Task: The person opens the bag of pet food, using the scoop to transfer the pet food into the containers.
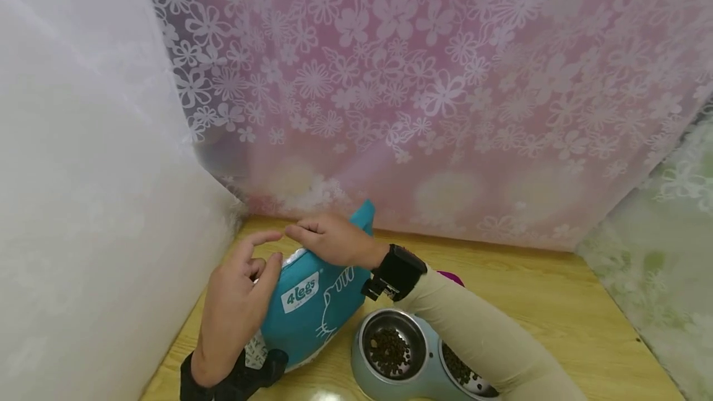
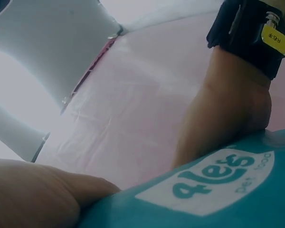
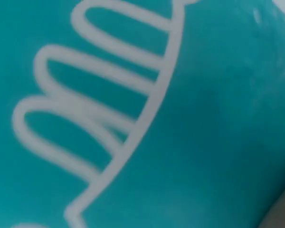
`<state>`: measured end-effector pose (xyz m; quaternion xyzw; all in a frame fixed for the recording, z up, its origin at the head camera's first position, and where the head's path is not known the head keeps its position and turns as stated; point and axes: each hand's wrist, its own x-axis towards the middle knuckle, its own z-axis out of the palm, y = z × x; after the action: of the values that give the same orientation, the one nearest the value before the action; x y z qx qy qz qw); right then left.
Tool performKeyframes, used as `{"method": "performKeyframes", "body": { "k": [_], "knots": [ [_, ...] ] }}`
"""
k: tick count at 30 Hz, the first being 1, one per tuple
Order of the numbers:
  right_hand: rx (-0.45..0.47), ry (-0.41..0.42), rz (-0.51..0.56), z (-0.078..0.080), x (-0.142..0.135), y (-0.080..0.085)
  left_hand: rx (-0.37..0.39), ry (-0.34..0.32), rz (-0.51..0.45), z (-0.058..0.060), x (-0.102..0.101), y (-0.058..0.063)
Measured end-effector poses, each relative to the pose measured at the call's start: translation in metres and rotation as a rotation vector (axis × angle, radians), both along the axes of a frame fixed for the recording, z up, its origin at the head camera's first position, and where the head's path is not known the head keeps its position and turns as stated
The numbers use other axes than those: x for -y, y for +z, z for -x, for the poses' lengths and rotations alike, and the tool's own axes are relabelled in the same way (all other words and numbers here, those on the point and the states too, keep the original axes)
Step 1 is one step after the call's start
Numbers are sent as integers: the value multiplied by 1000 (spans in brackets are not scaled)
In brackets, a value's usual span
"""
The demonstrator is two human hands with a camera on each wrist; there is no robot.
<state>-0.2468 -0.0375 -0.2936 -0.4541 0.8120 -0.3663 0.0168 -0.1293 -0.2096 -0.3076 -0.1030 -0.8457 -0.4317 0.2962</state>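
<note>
A teal pet food bag (image 1: 312, 302), printed "4Legs" with a white animal outline, stands tilted in the head view. My left hand (image 1: 234, 308) is at its upper left corner, thumb along the front and one finger curled close by; the index finger arches out past the edge. Across the silvery top edge lies my right hand (image 1: 334, 240), gripping the bag with its fingers toward the left hand. In the left wrist view, the lower part of the right hand (image 2: 218, 109) is hidden by the bag. Only printed bag front (image 3: 204, 142) fills most of the right wrist view.
Right of the bag stands a light blue double feeder (image 1: 381, 382) with two metal bowls of brown kibble, partly covered by my right sleeve (image 1: 484, 327). A purple item (image 1: 450, 277) shows past the sleeve. Wood-look floor (image 1: 535, 271) meets a flowered curtain (image 1: 418, 110).
</note>
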Motion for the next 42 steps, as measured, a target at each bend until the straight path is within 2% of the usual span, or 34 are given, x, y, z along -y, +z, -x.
{"method": "performKeyframes", "body": {
  "k": [1, 3, 6, 8, 9, 11, 13, 16, 19, 21, 23, 28, 32, 35, 39, 41, 42],
  "knots": [
    [5, 13, 15, 2, -2, 1, -14, 2, 3, 0, 0, 0],
    [-52, 36, 58, 3, -6, 2, -41, 7, 13, 0, 2, 2],
    [-292, 4, 100, 4, -13, 2, -47, 19, 25, 0, 4, 4],
    [-454, -61, 124, 5, -17, 1, -33, 23, 50, -1, 6, 5],
    [-503, -104, 135, 6, -18, -1, -19, 23, 67, -2, 6, 5],
    [-506, -171, 165, 10, -20, -6, 28, 9, 106, -5, 7, 6],
    [-441, -205, 190, 14, -22, -12, 96, -26, 143, -8, 9, 7],
    [-365, -215, 207, 21, -23, -20, 267, -64, 194, -14, 13, 7],
    [-368, -219, 216, 27, -20, -23, 402, -97, 239, -15, 17, 8],
    [-376, -222, 228, 30, -18, -22, 438, -110, 258, -14, 19, 8],
    [-381, -222, 244, 31, -22, -21, 439, -119, 265, -11, 20, 8],
    [-463, -262, 210, 11, -75, -24, 424, -126, 277, -9, 14, 9],
    [-531, -326, 101, -14, -135, -38, 399, -123, 281, -9, 10, 12],
    [-492, -354, -134, -38, -175, -59, 411, -101, 282, -10, 11, 12],
    [-388, -263, -470, -70, -203, -94, 425, -60, 276, -14, 12, 11],
    [-350, -204, -548, -81, -208, -110, 341, -24, 277, -21, 7, 12],
    [-331, -188, -570, -85, -209, -116, 262, -4, 268, -25, 3, 13]
  ]
}}
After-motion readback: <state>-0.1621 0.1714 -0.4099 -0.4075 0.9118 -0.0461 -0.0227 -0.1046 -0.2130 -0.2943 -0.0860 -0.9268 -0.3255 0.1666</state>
